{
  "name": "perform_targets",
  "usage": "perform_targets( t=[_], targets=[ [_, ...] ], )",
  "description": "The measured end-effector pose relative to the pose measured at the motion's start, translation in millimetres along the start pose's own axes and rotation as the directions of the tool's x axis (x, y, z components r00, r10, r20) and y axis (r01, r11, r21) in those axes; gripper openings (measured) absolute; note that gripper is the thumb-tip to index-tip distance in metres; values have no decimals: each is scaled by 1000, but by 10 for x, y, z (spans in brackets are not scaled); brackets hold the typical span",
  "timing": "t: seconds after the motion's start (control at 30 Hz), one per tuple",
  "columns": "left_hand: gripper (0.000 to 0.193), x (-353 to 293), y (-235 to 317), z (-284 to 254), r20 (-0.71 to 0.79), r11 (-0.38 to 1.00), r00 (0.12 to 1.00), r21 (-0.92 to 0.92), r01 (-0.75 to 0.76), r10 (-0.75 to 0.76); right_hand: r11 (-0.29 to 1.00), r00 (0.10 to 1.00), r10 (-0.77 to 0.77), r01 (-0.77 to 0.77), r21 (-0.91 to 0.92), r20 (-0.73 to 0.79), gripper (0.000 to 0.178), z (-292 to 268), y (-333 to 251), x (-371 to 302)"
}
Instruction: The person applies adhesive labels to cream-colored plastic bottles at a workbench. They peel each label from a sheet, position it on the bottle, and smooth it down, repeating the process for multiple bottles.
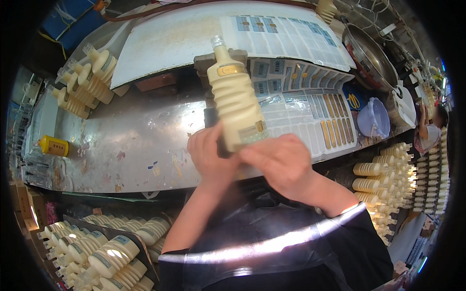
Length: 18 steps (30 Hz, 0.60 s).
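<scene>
A cream bottle (234, 102) with wavy ridges and a clear neck lies tilted over a dark block (204, 62) on the bench, its neck pointing away from me. It bears a gold oval label near the shoulder and a gold-and-grey label near the base. My left hand (209, 151) is wrapped round the bottle's base from the left. At the base's right side, my right hand (281, 162) is closed in a pinch, its fingertips against the bottle near the lower label. Whatever those fingers hold is too blurred to make out. Right of the bottle lie label sheets (303, 114) with blue and gold stickers.
Several finished-looking bottles (87, 80) stand at the far left, near a yellow container (53, 146). A lilac bucket (374, 118) and a large metal pan (371, 56) are at right. Stacked bottles (114, 254) fill the lower left, and more bottles (378, 184) the right. Another person (431, 131) is far right.
</scene>
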State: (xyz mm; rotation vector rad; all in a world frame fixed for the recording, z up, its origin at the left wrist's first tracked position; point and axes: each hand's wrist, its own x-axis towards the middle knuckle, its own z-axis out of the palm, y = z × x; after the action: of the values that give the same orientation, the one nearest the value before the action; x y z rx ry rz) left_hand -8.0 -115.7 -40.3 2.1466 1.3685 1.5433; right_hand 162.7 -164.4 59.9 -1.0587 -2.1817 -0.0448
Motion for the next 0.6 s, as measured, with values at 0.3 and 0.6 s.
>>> perform_targets(
  t=[0.3,0.6],
  targets=[
    [70,-31,-63,-8,6,1000,1000,-3,-8,8,991,990,129,-131,37,59,30,117,-134,5],
    [78,-84,-92,-64,110,983,986,-117,142,-129,748,757,627,-651,130,184,23,99,-89,161]
  ],
)
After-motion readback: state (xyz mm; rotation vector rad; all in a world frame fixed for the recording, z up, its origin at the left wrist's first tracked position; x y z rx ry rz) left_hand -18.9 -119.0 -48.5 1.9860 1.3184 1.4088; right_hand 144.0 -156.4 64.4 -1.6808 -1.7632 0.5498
